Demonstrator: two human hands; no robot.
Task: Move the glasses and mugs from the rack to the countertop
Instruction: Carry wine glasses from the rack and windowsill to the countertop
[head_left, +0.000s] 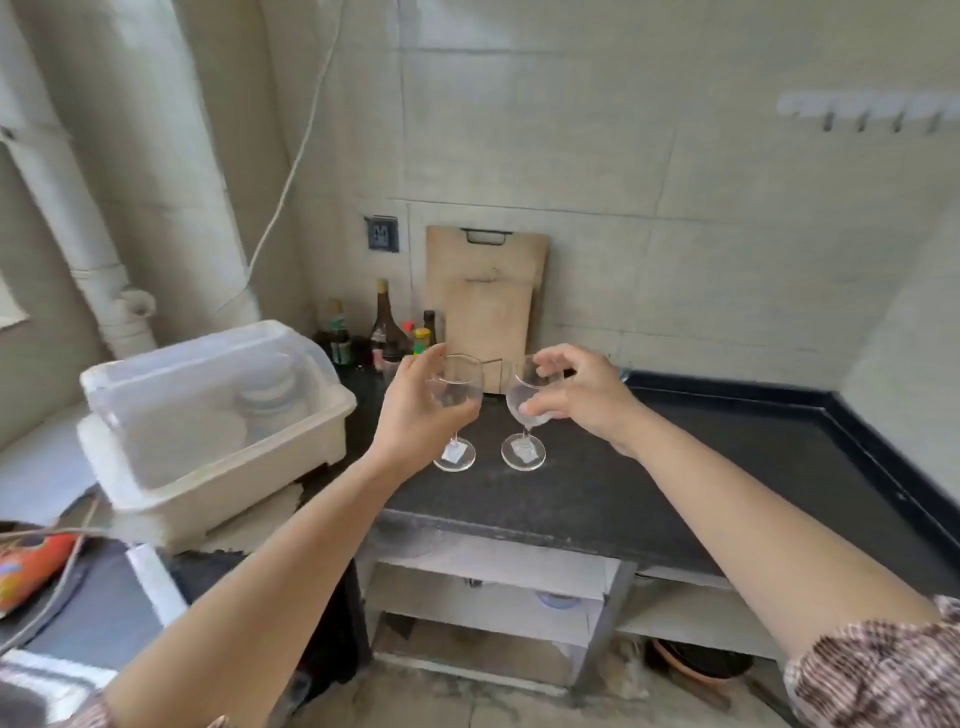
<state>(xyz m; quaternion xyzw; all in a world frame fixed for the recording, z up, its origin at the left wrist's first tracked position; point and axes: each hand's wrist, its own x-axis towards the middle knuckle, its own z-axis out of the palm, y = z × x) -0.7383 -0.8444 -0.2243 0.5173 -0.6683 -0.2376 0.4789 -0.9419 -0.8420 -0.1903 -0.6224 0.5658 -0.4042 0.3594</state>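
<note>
Two clear stemmed wine glasses stand upright side by side, their feet at the dark countertop (675, 467). My left hand (415, 410) wraps the bowl of the left glass (460, 387). My right hand (582, 395) grips the bowl of the right glass (527, 410) from the right side. Each glass foot carries a small white label. The white plastic dish rack (208, 415) with a clear raised lid stands to the left and holds stacked white plates and bowls.
Several sauce bottles (387, 332) and two wooden cutting boards (488, 296) lean at the back wall behind the glasses. A raised dark rim runs along the counter's back and right edges. A wall socket (382, 234) is above the bottles. Shelves lie under the counter.
</note>
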